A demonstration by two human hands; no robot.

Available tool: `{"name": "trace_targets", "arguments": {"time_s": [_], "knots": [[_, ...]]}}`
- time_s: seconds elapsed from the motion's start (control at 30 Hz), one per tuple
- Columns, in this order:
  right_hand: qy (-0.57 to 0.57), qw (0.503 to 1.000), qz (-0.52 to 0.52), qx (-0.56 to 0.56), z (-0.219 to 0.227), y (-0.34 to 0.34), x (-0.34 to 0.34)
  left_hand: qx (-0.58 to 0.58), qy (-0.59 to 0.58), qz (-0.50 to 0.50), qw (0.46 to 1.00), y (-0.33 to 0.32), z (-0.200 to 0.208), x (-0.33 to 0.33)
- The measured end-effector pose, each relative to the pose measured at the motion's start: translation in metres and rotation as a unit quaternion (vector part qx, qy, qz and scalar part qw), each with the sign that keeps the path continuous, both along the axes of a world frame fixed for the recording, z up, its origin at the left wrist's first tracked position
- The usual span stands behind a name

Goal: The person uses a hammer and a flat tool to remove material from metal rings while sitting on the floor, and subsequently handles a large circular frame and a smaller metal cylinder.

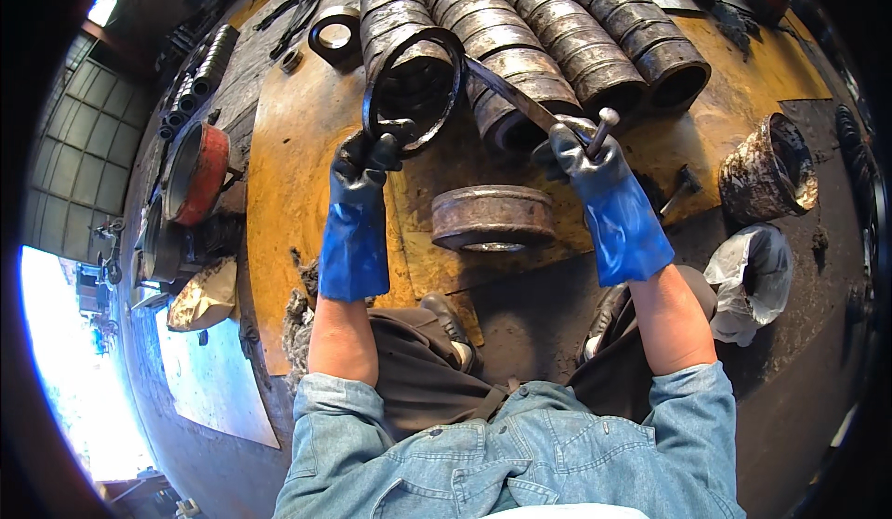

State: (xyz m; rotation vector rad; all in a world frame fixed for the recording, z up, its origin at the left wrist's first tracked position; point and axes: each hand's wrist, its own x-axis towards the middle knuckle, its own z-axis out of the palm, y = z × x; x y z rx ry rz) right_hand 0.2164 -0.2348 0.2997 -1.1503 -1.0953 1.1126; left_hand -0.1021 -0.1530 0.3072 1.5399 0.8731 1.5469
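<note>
My left hand (370, 158), in a blue and black glove, is closed on the lower side of a dark, oily ring (452, 50), held upright. My right hand (595, 166), gloved alike, grips a long flat metal bar (511, 93) whose far tip reaches the ring's right side. A metal rod with a round, flared head (608, 118) also sticks up from this hand; whether it joins the bar I cannot tell. Between my forearms, a thick rusty metal ring (492, 210) rests on the ochre board (307, 184), apart from both hands.
Several rows of worn metal cylinders (502, 54) lie ahead. Right of me are a hammer-like tool (683, 189), a rusty cylinder (757, 180) and a clear plastic bag (751, 277). At left stand a red round pan (200, 173) and a rag pile (299, 324).
</note>
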Motion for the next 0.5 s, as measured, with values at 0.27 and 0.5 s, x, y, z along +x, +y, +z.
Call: {"name": "trace_targets", "arguments": {"time_s": [0.27, 0.5], "knots": [[0.282, 0.921, 0.056, -0.264, 0.009, -0.021, -0.038, -0.001, 0.008, 0.014, 1.000, 0.002, -0.003, -0.006], [0.509, 0.758, 0.105, -0.394, 0.004, -0.033, -0.060, -0.013, -0.001, 0.032, 0.999, 0.018, -0.014, -0.007]]}}
